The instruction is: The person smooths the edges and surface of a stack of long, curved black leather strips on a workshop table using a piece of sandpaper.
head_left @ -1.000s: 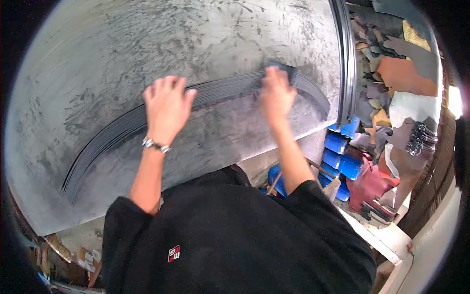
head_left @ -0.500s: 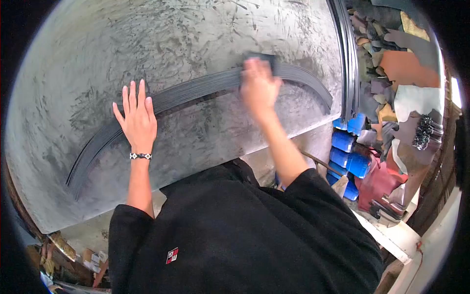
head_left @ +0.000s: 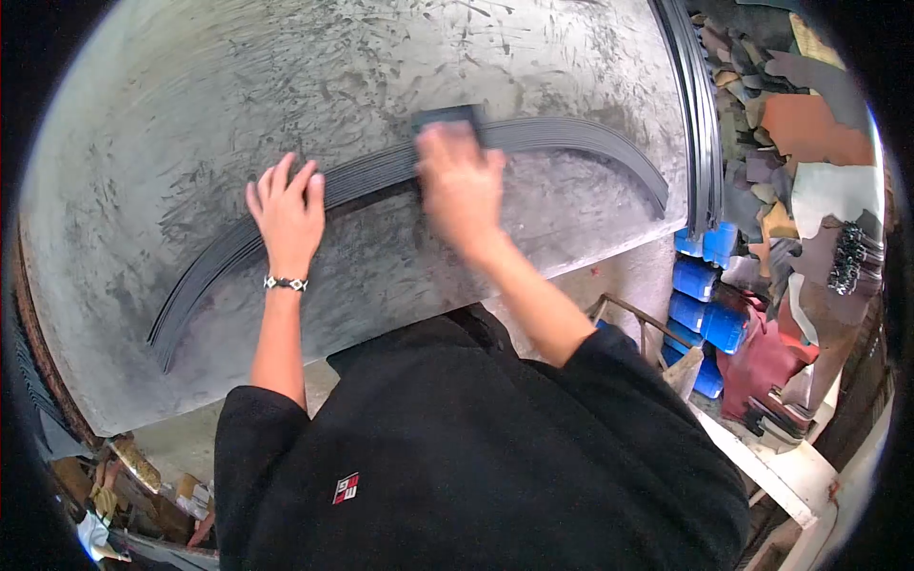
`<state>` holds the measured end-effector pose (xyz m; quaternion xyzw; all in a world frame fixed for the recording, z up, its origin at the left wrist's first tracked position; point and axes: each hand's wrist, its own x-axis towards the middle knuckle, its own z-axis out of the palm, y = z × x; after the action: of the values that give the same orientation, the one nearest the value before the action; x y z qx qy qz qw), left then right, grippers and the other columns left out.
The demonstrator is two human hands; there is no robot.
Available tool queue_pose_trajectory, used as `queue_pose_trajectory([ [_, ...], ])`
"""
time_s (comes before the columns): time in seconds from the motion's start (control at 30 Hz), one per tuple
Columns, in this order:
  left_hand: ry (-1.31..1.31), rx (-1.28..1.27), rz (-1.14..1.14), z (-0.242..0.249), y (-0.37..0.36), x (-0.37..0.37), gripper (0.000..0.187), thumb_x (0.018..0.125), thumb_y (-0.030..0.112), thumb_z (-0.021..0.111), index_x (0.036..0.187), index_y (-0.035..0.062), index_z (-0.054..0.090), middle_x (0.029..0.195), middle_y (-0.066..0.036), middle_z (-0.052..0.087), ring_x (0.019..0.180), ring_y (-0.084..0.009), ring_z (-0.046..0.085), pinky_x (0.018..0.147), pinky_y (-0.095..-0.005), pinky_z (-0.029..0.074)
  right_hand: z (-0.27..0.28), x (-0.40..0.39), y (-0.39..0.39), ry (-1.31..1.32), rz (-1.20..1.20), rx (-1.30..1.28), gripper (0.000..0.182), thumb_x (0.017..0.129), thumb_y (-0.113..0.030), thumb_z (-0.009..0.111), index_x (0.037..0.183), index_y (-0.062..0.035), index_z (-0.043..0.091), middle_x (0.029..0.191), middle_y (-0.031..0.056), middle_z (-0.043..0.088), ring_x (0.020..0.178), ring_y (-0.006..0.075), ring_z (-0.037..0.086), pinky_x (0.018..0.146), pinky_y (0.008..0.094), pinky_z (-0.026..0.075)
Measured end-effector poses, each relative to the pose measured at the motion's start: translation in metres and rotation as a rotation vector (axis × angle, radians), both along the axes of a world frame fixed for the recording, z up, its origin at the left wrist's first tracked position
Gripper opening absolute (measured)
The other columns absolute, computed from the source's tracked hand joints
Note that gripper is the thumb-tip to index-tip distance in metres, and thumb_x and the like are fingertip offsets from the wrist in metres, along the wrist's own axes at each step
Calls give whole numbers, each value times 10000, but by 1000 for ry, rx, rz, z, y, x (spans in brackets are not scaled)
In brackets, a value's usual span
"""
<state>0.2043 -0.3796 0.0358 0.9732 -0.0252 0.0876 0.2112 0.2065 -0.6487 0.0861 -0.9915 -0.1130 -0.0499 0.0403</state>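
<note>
A bundle of thin dark grey strips (head_left: pixel 571 135), leather-like and laid side by side, curves in an arc across the stained worktop (head_left: pixel 362 76). Resting on the bundle left of its middle is my left hand (head_left: pixel 288 214), its fingers apart and slightly bent, with nothing held. My right hand (head_left: pixel 462 186), blurred by motion, presses a dark flat rectangular pad (head_left: pixel 447 116) onto the strips near the top of the arc. The palm and fingers cover much of the pad, so its exact kind cannot be made out.
More long dark strips (head_left: pixel 703 143) hang over the worktop's right edge. Beyond them lie many coloured leather scraps (head_left: pixel 814 128) and several blue containers (head_left: pixel 700 281). A metal frame (head_left: pixel 633 309) stands below the table's front edge. Clutter (head_left: pixel 143 476) sits at the lower left.
My right hand has slid left along the strips with the pad. My left hand stays on the bundle, its fingers now more bent. The whole view has shifted slightly.
</note>
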Motion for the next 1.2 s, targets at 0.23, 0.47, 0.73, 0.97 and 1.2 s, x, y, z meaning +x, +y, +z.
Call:
queue_pose_trajectory([
  [0.23, 120, -305, -66, 2, -44, 28, 214, 969, 317, 777, 1061, 138, 851, 1085, 4, 739, 1074, -264, 626, 1028, -446, 441, -44, 27, -138, -168, -587, -159, 407, 1098, -312, 556, 1474, -178, 635, 1577, 34, 602, 1475, 307, 506, 1038, 691, 417],
  [0.47, 214, -411, -37, 2, -41, 31, 186, 939, 289, 796, 1028, 143, 869, 1061, 37, 741, 1084, -237, 609, 1086, -442, 400, -24, -12, 53, -81, 87, 111, 381, 1012, -300, 680, 1364, -159, 723, 1517, 35, 654, 1450, 287, 547, 1047, 589, 437],
  [0.73, 112, -388, -65, -6, -42, 30, 153, 938, 275, 800, 1025, 177, 878, 1041, 60, 736, 1046, -226, 607, 1061, -435, 408, -14, 38, -93, -44, -246, -371, 360, 1037, -241, 613, 1375, -140, 688, 1503, 82, 634, 1401, 322, 545, 1028, 686, 462],
  [0.97, 88, -329, -98, -1, -40, 29, 184, 961, 303, 788, 1077, 194, 881, 1051, 71, 740, 943, -203, 599, 949, -401, 459, -1, 8, 4, -95, 117, -50, 416, 959, -265, 695, 1355, -141, 669, 1450, 50, 659, 1405, 288, 557, 1006, 573, 469],
  [1.2, 145, -391, -46, -2, -42, 30, 157, 946, 287, 793, 1015, 179, 884, 1047, 63, 736, 1047, -219, 612, 1053, -428, 414, 2, 49, -105, 115, -494, -233, 390, 1045, -310, 605, 1411, -187, 659, 1510, 61, 631, 1395, 302, 555, 1015, 672, 448],
])
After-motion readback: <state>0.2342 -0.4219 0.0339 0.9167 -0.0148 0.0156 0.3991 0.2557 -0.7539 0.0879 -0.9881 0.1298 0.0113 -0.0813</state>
